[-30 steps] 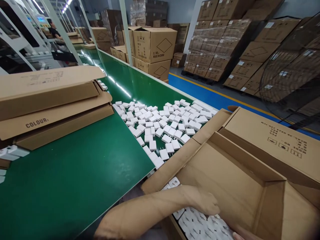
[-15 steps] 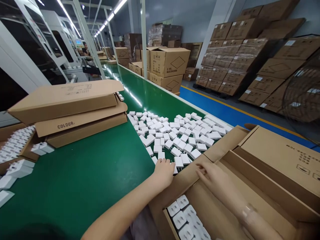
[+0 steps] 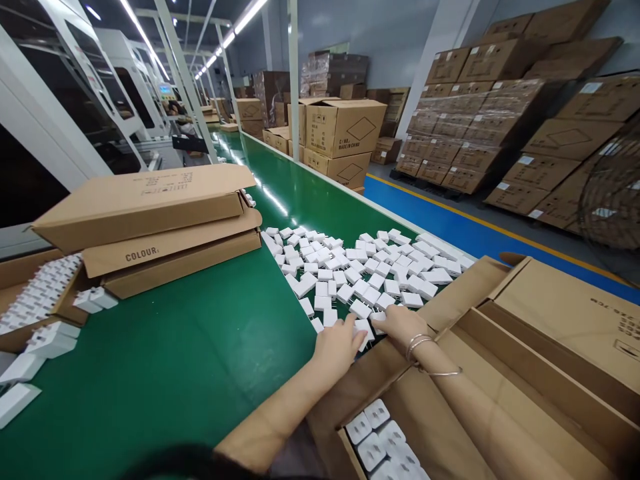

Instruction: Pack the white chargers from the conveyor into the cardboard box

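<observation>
Head view showed left hand (image 3: 336, 347) and right hand (image 3: 403, 325) against white adapters (image 3: 365, 329), grips impossible to tell, box (image 3: 543, 365) adjoining, presumably for reach.

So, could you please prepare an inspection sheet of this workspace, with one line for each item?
Surface: green table, partly shiny.
Job's things: many white plugs in a loose pile beyond the hands; more packed in the open box at lower right.
Clutter: stacked boxes at left; near them a plug box and some loose plugs.
Left hand: at the pile's near edge, by a plug; grip unclear.
Right hand: beside it, fingertips at the plugs; grip unclear.
Cables: nothing seen.
Surroundings: machines at left; cartons behind; blue floor with a yellow line.
</observation>
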A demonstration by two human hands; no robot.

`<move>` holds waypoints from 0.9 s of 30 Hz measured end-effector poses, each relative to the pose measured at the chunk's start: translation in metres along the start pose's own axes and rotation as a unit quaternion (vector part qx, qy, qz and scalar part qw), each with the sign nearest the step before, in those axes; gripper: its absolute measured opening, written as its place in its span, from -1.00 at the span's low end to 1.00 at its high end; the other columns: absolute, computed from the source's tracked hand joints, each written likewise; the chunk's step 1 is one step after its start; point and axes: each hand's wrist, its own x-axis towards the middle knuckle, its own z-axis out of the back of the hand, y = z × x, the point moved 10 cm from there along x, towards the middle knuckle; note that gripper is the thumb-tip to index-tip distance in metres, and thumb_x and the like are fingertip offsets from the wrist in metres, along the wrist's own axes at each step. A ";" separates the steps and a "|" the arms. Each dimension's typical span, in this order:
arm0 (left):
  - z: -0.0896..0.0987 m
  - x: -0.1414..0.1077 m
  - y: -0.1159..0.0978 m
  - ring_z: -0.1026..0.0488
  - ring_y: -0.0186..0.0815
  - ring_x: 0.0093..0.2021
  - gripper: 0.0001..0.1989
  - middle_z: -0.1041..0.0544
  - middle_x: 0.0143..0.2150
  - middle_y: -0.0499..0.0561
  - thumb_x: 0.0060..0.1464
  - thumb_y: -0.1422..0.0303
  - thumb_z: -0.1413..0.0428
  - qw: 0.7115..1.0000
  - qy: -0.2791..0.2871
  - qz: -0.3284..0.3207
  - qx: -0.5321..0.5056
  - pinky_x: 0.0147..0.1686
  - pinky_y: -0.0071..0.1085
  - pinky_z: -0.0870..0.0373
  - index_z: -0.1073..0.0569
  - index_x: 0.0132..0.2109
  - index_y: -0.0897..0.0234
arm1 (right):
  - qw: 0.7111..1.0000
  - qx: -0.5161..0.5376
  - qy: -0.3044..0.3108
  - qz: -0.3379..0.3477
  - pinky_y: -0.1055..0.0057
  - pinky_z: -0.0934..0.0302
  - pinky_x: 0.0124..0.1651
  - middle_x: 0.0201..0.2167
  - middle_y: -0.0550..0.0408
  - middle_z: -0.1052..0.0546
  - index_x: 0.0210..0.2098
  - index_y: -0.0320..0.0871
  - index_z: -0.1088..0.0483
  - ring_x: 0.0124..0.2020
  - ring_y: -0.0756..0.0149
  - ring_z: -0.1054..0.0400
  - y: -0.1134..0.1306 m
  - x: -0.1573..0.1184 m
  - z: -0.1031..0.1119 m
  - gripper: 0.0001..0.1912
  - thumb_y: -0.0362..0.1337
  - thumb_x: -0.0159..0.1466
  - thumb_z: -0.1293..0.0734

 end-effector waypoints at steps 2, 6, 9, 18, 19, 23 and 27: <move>0.016 -0.007 0.004 -0.57 -0.10 -0.10 -0.64 -0.54 -0.05 0.12 0.35 0.21 0.09 0.996 0.004 0.006 -0.084 0.00 -0.14 -0.44 -0.37 0.18 0.20 | 0.999 -0.015 -0.014 0.037 0.17 -0.46 -0.14 -0.16 0.05 -0.58 -0.12 -0.16 -0.47 -0.20 0.23 -0.50 -0.002 -0.003 0.009 -0.74 -0.09 0.37 -0.34; 0.043 -0.029 0.012 -0.60 -0.33 -0.25 -0.51 -0.52 -0.11 0.04 0.41 0.16 0.31 0.968 0.019 0.006 -0.249 -0.07 -0.33 -0.52 -0.34 0.22 0.23 | 0.975 -0.019 -0.052 0.215 0.13 -0.41 -0.04 -0.05 0.04 -0.55 -0.03 -0.14 -0.44 -0.05 0.16 -0.46 0.024 -0.022 0.022 -0.81 -0.33 0.35 -0.35; 0.045 -0.052 0.019 -0.60 -0.28 -0.12 -0.57 -0.49 -0.10 0.06 0.31 0.17 -0.01 0.902 0.043 0.023 -0.430 0.02 -0.32 -0.48 -0.34 0.22 0.24 | 0.943 0.006 -0.051 0.330 0.18 -0.39 -0.06 -0.07 0.06 -0.57 -0.17 -0.15 -0.49 -0.06 0.18 -0.45 0.056 -0.038 0.013 -0.82 -0.50 0.30 -0.34; 0.046 -0.115 0.027 -0.47 -0.39 -0.27 -0.58 -0.34 -0.01 0.00 -0.04 0.43 -0.22 0.896 -0.054 -0.022 -0.440 -0.12 -0.35 -0.50 -0.53 0.03 0.09 | 0.909 0.256 -0.074 0.319 0.19 -0.38 -0.13 -0.12 -0.12 -0.63 0.01 -0.13 -0.48 -0.18 0.05 -0.52 0.050 -0.060 0.041 -0.71 -0.30 0.35 -0.25; 0.049 -0.121 0.026 -0.45 -0.38 -0.26 -0.59 -0.31 0.03 0.01 -0.05 0.45 -0.21 0.910 -0.077 -0.036 -0.406 -0.12 -0.34 -0.51 -0.56 -0.01 0.07 | 0.905 0.286 -0.071 0.307 0.18 -0.42 -0.16 -0.11 -0.14 -0.63 0.09 -0.14 -0.43 -0.19 0.03 -0.53 0.044 -0.072 0.042 -0.64 -0.16 0.38 -0.22; 0.058 -0.139 0.008 -0.47 -0.24 -0.09 -0.56 -0.37 0.09 0.03 -0.01 0.52 -0.16 0.940 -0.116 -0.110 -0.301 0.03 -0.25 -0.49 -0.58 0.00 0.00 | 0.789 0.574 0.070 0.206 0.16 -0.49 -0.29 -0.20 -0.06 -0.66 0.06 0.02 -0.49 -0.29 0.02 -0.56 0.023 -0.130 -0.001 -0.47 0.18 0.33 -0.17; 0.060 -0.151 -0.014 -0.46 -0.13 0.09 -0.54 -0.49 0.06 0.06 0.09 0.49 -0.16 0.945 -0.122 -0.169 -0.251 0.15 -0.20 -0.43 -0.49 0.13 0.00 | 0.594 0.771 0.225 0.052 0.14 -0.46 -0.46 -0.31 0.09 -0.69 -0.17 0.37 -0.59 -0.42 0.01 -0.55 0.019 -0.184 -0.079 -0.58 0.32 0.07 -0.36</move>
